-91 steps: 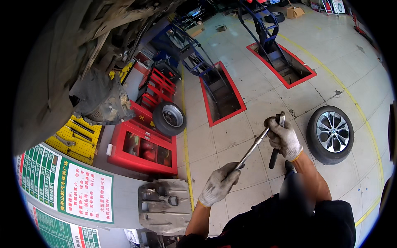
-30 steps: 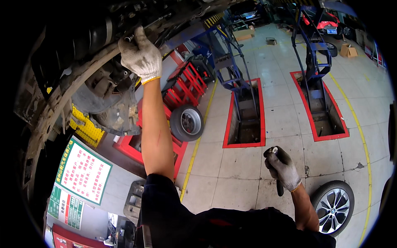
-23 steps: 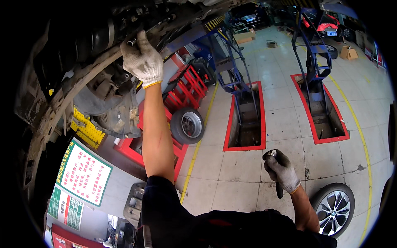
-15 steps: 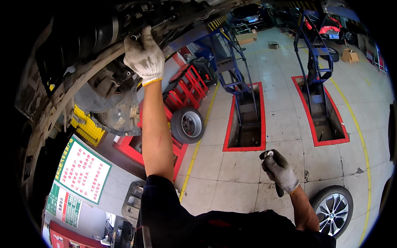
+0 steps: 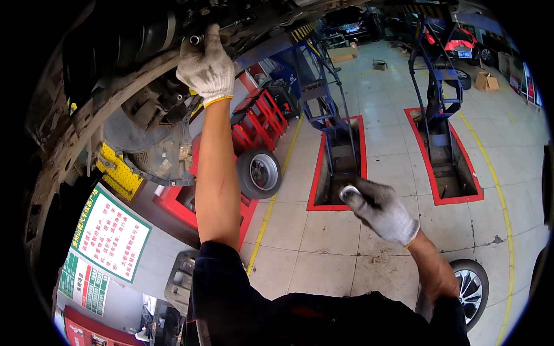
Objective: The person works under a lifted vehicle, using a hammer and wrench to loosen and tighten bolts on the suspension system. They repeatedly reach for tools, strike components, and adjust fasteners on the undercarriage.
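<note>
Overhead at upper left is the dark underside of a raised car (image 5: 115,69), with a dirty metal rail (image 5: 98,109) and a hanging plastic liner (image 5: 150,150). My left hand (image 5: 206,66), in a grey-white knit glove, reaches up under it, fingers curled round a chrome extension bar (image 5: 228,26) with its socket end near my fingertips. Where the far end seats is too dark to tell. Below and to the right, my gloved right hand (image 5: 381,210) is closed on a chrome-ended tool (image 5: 350,195), slightly blurred by motion.
Two blue lifts (image 5: 334,121) (image 5: 447,86) stand in red-edged pits. A red cabinet (image 5: 173,202) with a loose wheel (image 5: 259,173) is at left, near a wall sign (image 5: 115,236) and metal plate (image 5: 179,277). An alloy wheel (image 5: 470,288) lies at lower right; cars (image 5: 464,49) are behind.
Since three seconds ago my left hand has left the lower middle for the car's underside. In the last half second my right hand has risen and shifted left, and my left hand slightly upward.
</note>
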